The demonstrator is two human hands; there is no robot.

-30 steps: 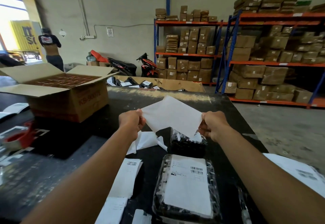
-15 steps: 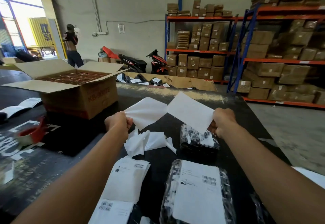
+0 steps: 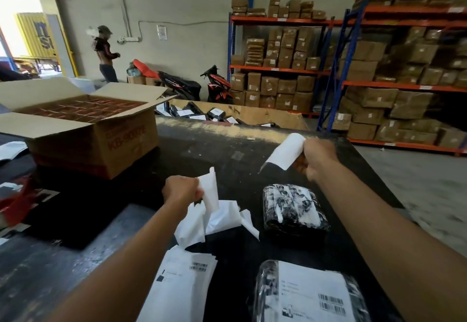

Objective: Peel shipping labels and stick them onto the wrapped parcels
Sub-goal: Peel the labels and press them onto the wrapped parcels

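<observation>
- Label (image 3: 285, 152) and backing sheet (image 3: 210, 190) are now drawn well apart over the desk (image 3: 214, 150).
- Label is pinched by the right hand (image 3: 316, 158), backing sheet gripped by the left hand (image 3: 181, 190).

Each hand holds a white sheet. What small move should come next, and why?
Probably lower the white sheet pinched in the right hand onto the small wrapped parcel nearest it: it shows no label, while the nearer parcel already has one. The left hand holds the other sheet over the pile of white scraps, so that one looks like backing.
</observation>
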